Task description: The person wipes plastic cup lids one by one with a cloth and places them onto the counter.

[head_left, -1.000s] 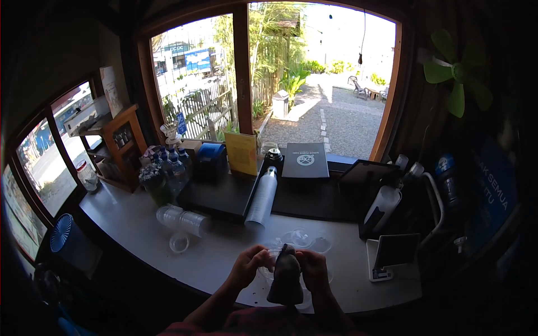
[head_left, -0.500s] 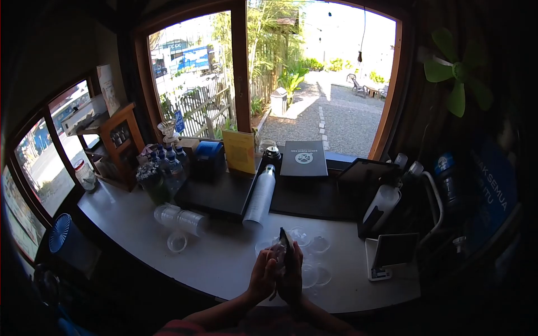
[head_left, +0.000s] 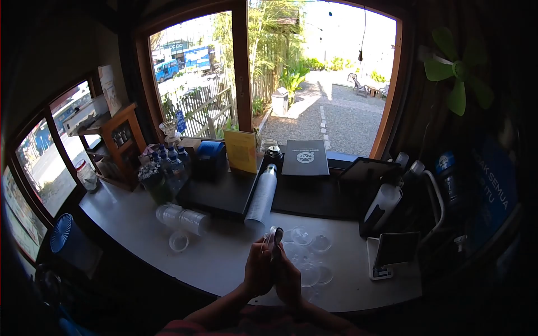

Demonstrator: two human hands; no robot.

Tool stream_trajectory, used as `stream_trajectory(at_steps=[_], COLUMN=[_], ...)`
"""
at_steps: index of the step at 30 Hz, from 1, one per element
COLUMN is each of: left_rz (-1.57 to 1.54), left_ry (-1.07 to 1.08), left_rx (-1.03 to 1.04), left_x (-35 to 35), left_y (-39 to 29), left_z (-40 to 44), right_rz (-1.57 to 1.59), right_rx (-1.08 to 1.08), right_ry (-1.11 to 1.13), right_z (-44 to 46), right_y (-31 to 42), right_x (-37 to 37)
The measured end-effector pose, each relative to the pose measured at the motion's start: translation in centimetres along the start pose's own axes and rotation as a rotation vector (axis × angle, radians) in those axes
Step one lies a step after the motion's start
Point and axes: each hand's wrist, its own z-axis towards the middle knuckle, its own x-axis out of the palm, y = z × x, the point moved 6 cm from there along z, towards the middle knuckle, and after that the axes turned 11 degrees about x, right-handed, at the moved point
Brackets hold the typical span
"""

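Both hands are close together over the front of the counter. My left hand (head_left: 258, 270) is closed around a small clear plastic piece (head_left: 271, 234), mostly covered by the fingers. Beside it, my right hand (head_left: 287, 278) is closed on a dark, narrow object (head_left: 278, 235) with a rounded top; its kind does not show. Just to the right, several round clear plastic lids (head_left: 321, 242) lie flat on the counter. Beyond the hands, a long stack of clear cups (head_left: 261, 199) lies on its side, partly on a black mat.
More stacked clear cups (head_left: 189, 220) lie at left beside a loose clear ring-shaped piece (head_left: 179, 241). A tablet-like screen on a white stand (head_left: 395, 250) is at right. Behind are a dark menu (head_left: 305, 158), a yellow card (head_left: 241, 152) and several bottles (head_left: 175, 162).
My hands have turned and shifted slightly left. The dark object, earlier tilted with a pointed top, now shows a rounded end, and the clear piece is at its left.
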Motion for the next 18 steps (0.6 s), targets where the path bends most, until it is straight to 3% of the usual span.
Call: stream_trajectory(at_steps=[2,6,7,9,10,11,13,17,18], left_rz=[0.098,0.026,0.022,-0.377,-0.673,-0.725,-0.769,-0.547,-0.502], left_ry=[0.002,-0.085,-0.117,-0.283,-0.367,-0.435,-0.467,-0.334,-0.293], left_rx=[0.048,-0.040,-0.039,-0.164,-0.202,-0.227,-0.302,-0.330,-0.334], left_x=[0.8,-1.1,-1.9,-2.2,-2.2,-2.8,-3.5,-3.2,-2.6], left_y=[-0.4,1.8,1.1,1.2,3.8,4.4,3.8,4.2,3.6], left_z=[-0.4,-0.8,0.4,1.6,1.2,1.0,1.4,0.8,0.7], right_rz=[0.111,-0.317,-0.215,-0.010,0.066,0.106,0.602,0.714,0.674], right_rx=[0.186,-0.405,-0.292,-0.066,-0.023,0.203,0.268,0.355,0.386], right_ry=[0.013,0.058,0.078,0.122,-0.010,-0.072,-0.252,-0.227,-0.108], right_z=[0.2,-0.2,-0.3,-0.4,0.1,0.3,1.5,2.0,1.7], right_y=[-0.9,0.4,0.3,-0.2,0.0,-2.6,-0.9,-0.2,-1.4], right_x=[-0.5,0.3,0.1,-0.2,-1.1,-3.1,-3.9,-3.5,-2.6])
